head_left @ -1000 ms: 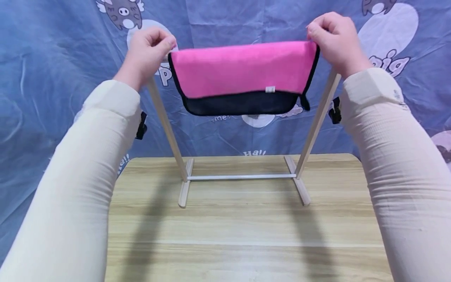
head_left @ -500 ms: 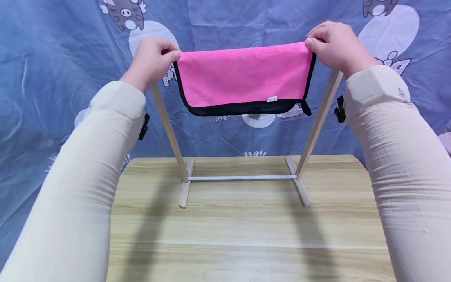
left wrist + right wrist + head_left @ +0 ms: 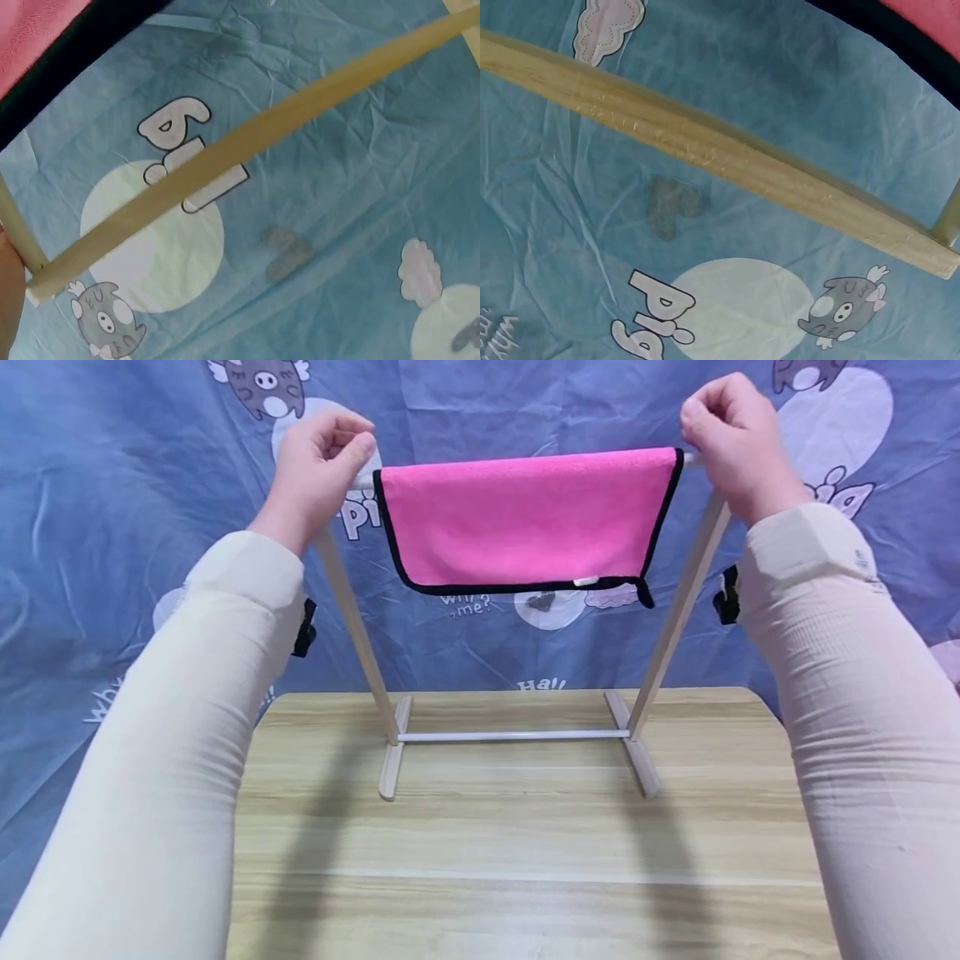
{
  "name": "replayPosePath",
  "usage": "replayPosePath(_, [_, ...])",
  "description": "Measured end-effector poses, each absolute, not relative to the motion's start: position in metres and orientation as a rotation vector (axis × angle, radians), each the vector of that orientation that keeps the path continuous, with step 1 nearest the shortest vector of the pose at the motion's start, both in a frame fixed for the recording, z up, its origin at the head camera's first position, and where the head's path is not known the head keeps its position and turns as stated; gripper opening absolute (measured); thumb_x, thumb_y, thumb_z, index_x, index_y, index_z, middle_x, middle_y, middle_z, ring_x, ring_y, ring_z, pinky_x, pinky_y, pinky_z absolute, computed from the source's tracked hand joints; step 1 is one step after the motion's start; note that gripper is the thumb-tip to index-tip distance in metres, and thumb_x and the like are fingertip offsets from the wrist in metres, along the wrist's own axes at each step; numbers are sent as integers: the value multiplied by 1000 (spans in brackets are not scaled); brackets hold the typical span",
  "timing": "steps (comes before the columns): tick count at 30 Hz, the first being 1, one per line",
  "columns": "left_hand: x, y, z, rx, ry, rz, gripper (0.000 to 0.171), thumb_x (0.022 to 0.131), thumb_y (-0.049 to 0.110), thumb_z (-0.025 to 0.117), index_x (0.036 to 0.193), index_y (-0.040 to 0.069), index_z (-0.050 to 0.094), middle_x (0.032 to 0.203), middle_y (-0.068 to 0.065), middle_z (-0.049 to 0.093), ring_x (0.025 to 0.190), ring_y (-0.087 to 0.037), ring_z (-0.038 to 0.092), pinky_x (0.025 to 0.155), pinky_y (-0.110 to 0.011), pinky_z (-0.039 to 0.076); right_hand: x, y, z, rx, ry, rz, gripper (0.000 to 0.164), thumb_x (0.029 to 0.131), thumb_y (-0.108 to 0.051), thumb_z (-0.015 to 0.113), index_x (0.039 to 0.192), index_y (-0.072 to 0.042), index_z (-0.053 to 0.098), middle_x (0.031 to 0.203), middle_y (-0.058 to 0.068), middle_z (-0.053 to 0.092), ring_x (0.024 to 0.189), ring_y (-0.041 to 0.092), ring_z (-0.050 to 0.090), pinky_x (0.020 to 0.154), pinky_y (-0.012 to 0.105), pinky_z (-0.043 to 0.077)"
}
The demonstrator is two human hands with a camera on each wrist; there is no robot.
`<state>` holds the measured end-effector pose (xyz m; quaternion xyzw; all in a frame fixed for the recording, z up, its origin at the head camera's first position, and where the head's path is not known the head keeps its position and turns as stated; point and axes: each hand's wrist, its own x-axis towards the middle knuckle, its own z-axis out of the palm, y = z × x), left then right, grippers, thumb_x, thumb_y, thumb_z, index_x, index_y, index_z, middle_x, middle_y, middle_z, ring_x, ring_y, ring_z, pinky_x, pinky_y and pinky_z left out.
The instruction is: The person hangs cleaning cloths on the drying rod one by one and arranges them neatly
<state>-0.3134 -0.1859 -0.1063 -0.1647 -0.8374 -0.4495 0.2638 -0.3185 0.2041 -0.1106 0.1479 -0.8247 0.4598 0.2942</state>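
Note:
A pink towel with black edging hangs folded over the top rod of a wooden rack, a small white tag and a black loop at its lower edge. My left hand is up beside the towel's left top corner, thumb and fingers loosely bent with nothing between them. Off the right top corner, my right hand is raised near the rod's end, fingers curled loosely and apart from the cloth. Part of the towel shows in the left wrist view, and a corner of the towel in the right.
The rack's left post and right post slant down to feet joined by a white lower bar. It stands on a wood-grain table. Behind hangs a blue curtain with cartoon pigs.
Both hands have let go of the towel's top corners and moved up and outward. The front flap dropped, then rose slightly, and the black back layer no longer shows below it.

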Motion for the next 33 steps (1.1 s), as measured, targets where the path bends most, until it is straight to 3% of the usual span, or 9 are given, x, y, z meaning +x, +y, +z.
replayPosePath(3, [-312,-186,-105,-400,-2440,-1013,31,93,24,53,120,11,61,93,7,57,80,-2,47,74,-18,38,-318,206,-108,348,-2346,1054,14,92,-25,50,88,-21,62,91,-14,46,86,1,40,76,18,31])
replayPosePath(6, [-313,-183,-104,-377,-2570,-824,34,93,28,52,120,9,63,96,2,57,78,-5,44,70,-20,38,-317,204,-106,342,-2504,806,33,93,-30,47,102,-4,66,114,-3,47,109,11,39,88,23,31])
replayPosePath(9, [-313,-179,-103,-332,-2595,-803,33,93,30,54,115,9,66,87,5,54,74,-7,41,66,-22,35,-317,202,-105,352,-2566,676,42,95,-31,44,110,5,62,126,7,43,114,20,35,86,25,34])
replayPosePath(14, [-313,-180,-104,-297,-2467,-1043,22,90,25,60,103,11,71,72,12,52,70,-5,41,64,-22,34,-319,200,-107,323,-2536,676,37,96,-29,42,105,2,61,118,2,46,102,9,36,81,21,32])
replayPosePath(19, [-312,-187,-108,-401,-2270,-1315,7,86,18,65,84,16,72,71,13,58,73,-4,49,69,-20,37,-320,200,-110,342,-2386,926,18,94,-24,45,79,-22,56,93,-14,48,86,-3,37,76,17,30])
replayPosePath(22, [-311,-188,-109,-399,-2277,-1319,9,86,20,66,90,16,72,78,11,61,77,-3,50,72,-19,38,-319,201,-111,371,-2309,1063,18,91,-22,50,77,-32,52,81,-17,44,78,-2,36,69,18,28])
replayPosePath(25, [-310,-186,-108,-351,-2423,-1132,25,87,27,63,106,13,70,84,9,59,77,-5,47,71,-20,37,-319,201,-110,383,-2363,1011,10,90,-24,53,84,-25,62,88,-16,46,84,-3,38,72,17,30])
replayPosePath(30, [-312,-179,-106,-309,-2599,-780,35,91,35,55,116,13,66,90,3,55,75,-7,42,66,-23,36,-319,201,-110,381,-2480,773,37,90,-32,54,105,0,65,106,-12,48,95,-5,35,78,16,32])
replayPosePath(33, [-313,-177,-106,-344,-2609,-687,35,93,35,52,117,14,66,97,1,57,78,-8,42,66,-21,35,-319,202,-111,371,-2468,752,37,91,-31,52,104,1,64,106,-12,48,93,-6,35,76,15,31])
